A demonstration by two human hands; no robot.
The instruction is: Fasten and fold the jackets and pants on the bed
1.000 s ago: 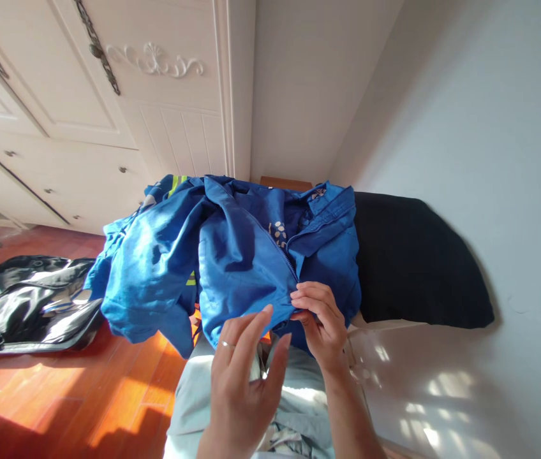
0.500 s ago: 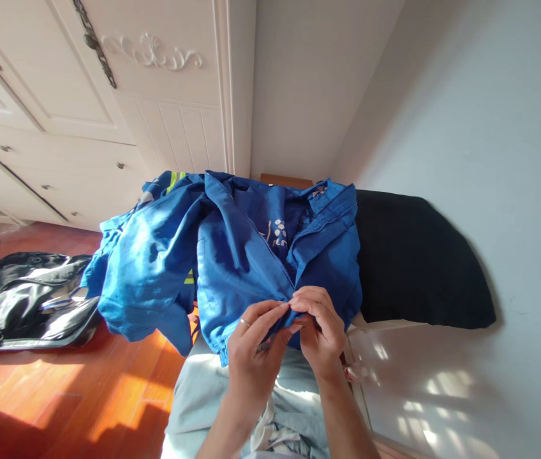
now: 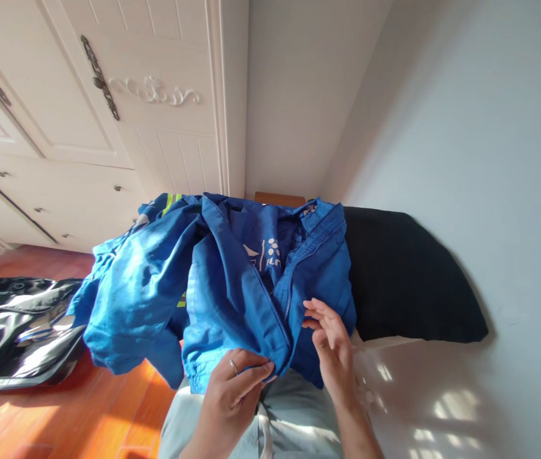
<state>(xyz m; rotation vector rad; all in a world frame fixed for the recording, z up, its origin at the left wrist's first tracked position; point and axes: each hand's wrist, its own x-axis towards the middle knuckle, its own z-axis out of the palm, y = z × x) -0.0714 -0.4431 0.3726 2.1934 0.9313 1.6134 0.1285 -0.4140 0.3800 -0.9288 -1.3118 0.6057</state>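
A blue zip jacket (image 3: 232, 280) lies spread over my lap, its front parted in a V above the zipper (image 3: 270, 306). White printing shows inside the neck opening. My left hand (image 3: 237, 389), with a ring on one finger, pinches the jacket's bottom front edge near the lower end of the zipper. To the right, my right hand (image 3: 330, 344) is off the cloth's edge or just over it, fingers spread and holding nothing. The jacket's sleeve hangs to the left, with yellow-green stripes showing at the top and beneath it.
A dark cloth-covered surface (image 3: 409, 280) extends right of the jacket toward the white wall (image 3: 514, 191). Cream cabinets (image 3: 170, 146) with metal handles stand ahead. An open black bag (image 3: 22, 331) lies on the reddish wooden floor (image 3: 108, 408) at left.
My right hand has let go of the jacket's front edge and opened, moving to the right. My left hand keeps its pinch and is lower. The whole view has tilted up slightly.
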